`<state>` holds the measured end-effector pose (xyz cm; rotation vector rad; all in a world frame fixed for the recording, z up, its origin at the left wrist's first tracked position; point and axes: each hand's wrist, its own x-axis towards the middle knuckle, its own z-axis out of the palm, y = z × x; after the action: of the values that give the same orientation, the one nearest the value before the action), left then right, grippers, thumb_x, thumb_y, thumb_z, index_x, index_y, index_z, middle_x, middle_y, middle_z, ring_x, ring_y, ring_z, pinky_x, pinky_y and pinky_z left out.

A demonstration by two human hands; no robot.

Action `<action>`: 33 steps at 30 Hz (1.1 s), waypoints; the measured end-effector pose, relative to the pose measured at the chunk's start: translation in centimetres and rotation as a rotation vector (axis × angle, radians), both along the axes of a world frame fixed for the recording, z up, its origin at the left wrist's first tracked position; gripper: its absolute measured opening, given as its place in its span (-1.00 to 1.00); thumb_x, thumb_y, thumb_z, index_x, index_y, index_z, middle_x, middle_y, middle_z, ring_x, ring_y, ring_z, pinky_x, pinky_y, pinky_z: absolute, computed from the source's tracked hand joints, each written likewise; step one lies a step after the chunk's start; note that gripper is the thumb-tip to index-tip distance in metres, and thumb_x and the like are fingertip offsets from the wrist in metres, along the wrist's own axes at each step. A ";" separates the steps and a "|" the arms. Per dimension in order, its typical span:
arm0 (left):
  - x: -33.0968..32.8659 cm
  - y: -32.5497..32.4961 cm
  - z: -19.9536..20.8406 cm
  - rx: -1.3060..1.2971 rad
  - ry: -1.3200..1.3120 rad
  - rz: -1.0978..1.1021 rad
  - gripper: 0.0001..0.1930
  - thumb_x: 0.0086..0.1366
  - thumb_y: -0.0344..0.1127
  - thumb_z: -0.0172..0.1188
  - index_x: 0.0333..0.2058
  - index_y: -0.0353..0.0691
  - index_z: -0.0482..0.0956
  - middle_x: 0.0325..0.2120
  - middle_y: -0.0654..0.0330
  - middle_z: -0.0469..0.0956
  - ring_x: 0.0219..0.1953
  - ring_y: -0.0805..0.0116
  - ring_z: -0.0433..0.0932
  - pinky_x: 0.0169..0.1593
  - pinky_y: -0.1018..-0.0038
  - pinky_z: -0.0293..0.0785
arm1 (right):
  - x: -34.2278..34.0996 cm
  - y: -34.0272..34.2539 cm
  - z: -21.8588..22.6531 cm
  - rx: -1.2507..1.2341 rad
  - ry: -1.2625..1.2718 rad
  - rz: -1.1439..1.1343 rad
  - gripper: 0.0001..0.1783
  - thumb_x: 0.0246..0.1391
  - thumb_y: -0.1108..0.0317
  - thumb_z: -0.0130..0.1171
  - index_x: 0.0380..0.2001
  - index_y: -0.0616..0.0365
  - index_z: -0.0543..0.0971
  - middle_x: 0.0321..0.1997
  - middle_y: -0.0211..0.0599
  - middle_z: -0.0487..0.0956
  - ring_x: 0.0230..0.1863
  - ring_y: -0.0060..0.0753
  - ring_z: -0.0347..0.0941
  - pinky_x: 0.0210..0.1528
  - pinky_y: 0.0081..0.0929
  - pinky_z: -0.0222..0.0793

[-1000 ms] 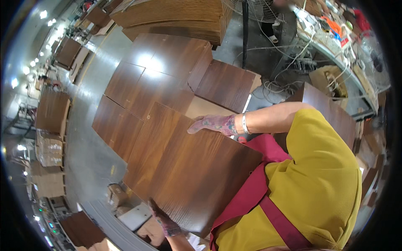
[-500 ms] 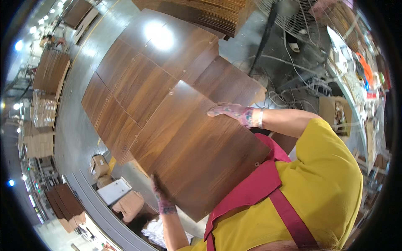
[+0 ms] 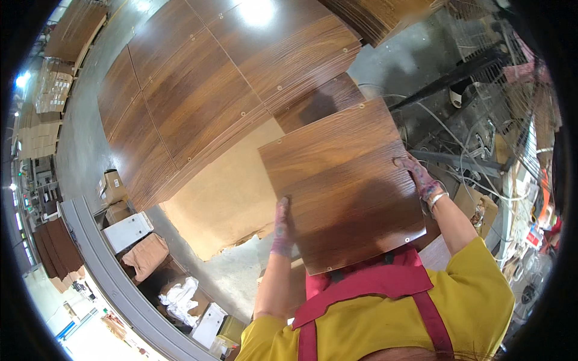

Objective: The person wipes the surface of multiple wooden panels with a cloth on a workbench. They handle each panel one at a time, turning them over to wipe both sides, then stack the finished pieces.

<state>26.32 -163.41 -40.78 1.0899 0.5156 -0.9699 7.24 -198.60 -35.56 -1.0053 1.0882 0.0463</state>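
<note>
A dark wood-grain panel point(image 3: 343, 186) is held up in front of my apron, with small round holes or fittings near its corners. My left hand point(image 3: 283, 225), in a patterned glove, closes on its left edge, thumb on top. On the opposite edge my right hand point(image 3: 418, 177) grips in the same way, fingers partly hidden under the panel. Beyond it lie stacks of matching wood-grain panels point(image 3: 198, 90), set side by side. A tan cardboard sheet point(image 3: 223, 192) with a torn near edge shows beside the stacks, left of the held panel.
At the lower left, a grey metal rail point(image 3: 114, 271) runs past cardboard boxes point(image 3: 112, 188) and a white cloth point(image 3: 179, 301). A large wire-guarded fan point(image 3: 512, 78) and loose cables stand at the right. Another panel stack point(image 3: 385, 15) is at the far side.
The held panel has moved right and towards my body, away from the stacks, and has turned. More of the cardboard sheet shows. Both hands still grip the panel; the view has shifted.
</note>
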 end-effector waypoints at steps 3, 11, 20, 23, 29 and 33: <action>0.5 -1.9 -3.5 -0.013 0.033 0.029 -0.44 0.29 0.03 0.11 0.15 -0.18 0.34 0.11 0.19 0.39 0.13 0.28 0.35 0.21 0.32 0.27 | 1.2 -1.2 -1.8 0.100 -0.033 -0.062 -0.35 -0.08 0.13 0.33 0.09 0.15 0.43 -0.01 -0.41 0.51 0.05 -0.47 0.38 0.13 -0.50 0.24; 4.0 -6.0 -9.7 0.037 0.039 -0.043 -0.41 0.27 0.08 0.13 0.16 -0.14 0.35 0.10 0.21 0.41 0.11 0.29 0.39 0.18 0.32 0.33 | 3.6 -5.0 -10.6 0.113 0.011 -0.092 -0.38 -0.06 0.08 0.30 0.05 0.16 0.45 -0.04 -0.40 0.52 -0.02 -0.45 0.41 0.06 -0.51 0.29; 5.5 -8.6 -14.9 0.044 0.003 0.057 -0.38 0.30 0.09 0.09 0.19 -0.18 0.31 0.17 0.19 0.35 0.21 0.28 0.29 0.26 0.33 0.22 | 8.2 -10.1 -14.5 -0.018 -0.087 0.061 -0.40 0.04 0.06 0.23 0.07 0.22 0.43 -0.04 -0.38 0.52 0.03 -0.46 0.40 0.13 -0.51 0.26; 5.6 -10.5 -14.5 0.106 -0.095 0.036 -0.39 0.30 0.09 0.09 0.19 -0.18 0.32 0.15 0.21 0.35 0.19 0.31 0.30 0.26 0.35 0.20 | 7.9 -12.0 -17.4 -0.057 -0.151 0.200 -0.40 0.15 0.13 0.15 0.18 0.23 0.34 0.06 -0.36 0.51 0.10 -0.46 0.38 0.24 -0.50 0.18; 6.8 -10.1 -15.6 0.077 -0.063 -0.058 -0.38 0.29 0.12 0.11 0.20 -0.12 0.32 0.16 0.24 0.34 0.21 0.33 0.27 0.25 0.32 0.22 | 7.3 -13.2 -19.9 0.154 -0.338 0.138 -0.39 0.25 0.16 0.03 0.27 0.24 0.22 0.24 -0.30 0.38 0.25 -0.44 0.26 0.39 -0.50 -0.08; 5.4 -7.5 -17.7 0.001 0.098 0.084 -0.24 0.29 0.34 -0.14 0.25 -0.13 0.23 0.22 0.16 0.28 0.26 0.19 0.22 0.26 0.20 0.22 | 6.9 -14.3 -20.8 -0.052 -0.239 0.188 -0.37 0.33 -0.04 -0.23 0.26 0.22 0.24 0.29 -0.23 0.31 0.29 -0.34 0.19 0.37 -0.42 -0.04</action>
<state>31.71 -170.94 -58.52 1.0173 0.6364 -0.9525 14.17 -212.89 -56.34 -1.1272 0.7787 0.0491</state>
